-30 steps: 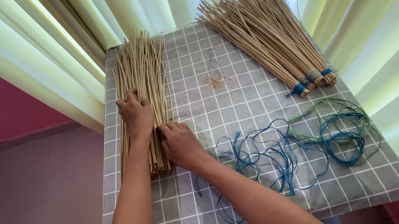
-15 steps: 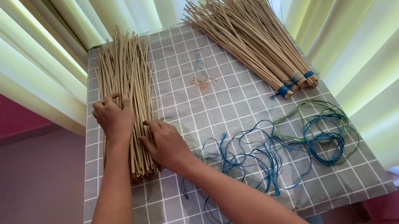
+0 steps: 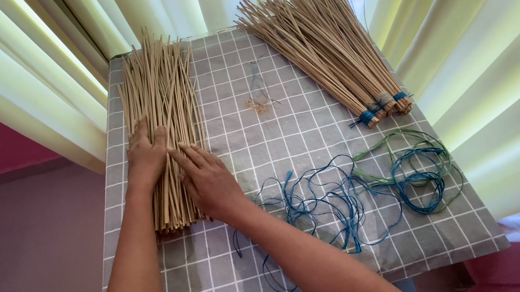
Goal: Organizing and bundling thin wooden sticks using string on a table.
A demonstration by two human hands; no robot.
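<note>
Pale yellow-green curtains hung behind and beside a small table [image 3: 285, 128] under a grey grid-patterned cloth, with a pink wall to your left. Your left hand [image 3: 146, 157] lay flat on the loose sticks [image 3: 162, 112], fingers spread and extended, gripping nothing; your right hand [image 3: 210, 182] pressed on the same pile just beside it, fingers straight and close together, also holding nothing. The sticks lay lengthwise along the table's left side, their near ends roughly level below your palms, their far ends reaching the back edge. Across the table, well apart, rested a tied bundle [image 3: 328, 53] fanned toward the curtain, bound with blue cord at its near end. Blue and green cords [image 3: 362, 185] sprawled in tangled loops near your right forearm, and a small scrap of fibre [image 3: 258, 103] sat between the two heaps. Since the pile was unbound and close to the left edge, an uneven push could have rolled sticks off the side, and your forearm might have snagged the loops.
</note>
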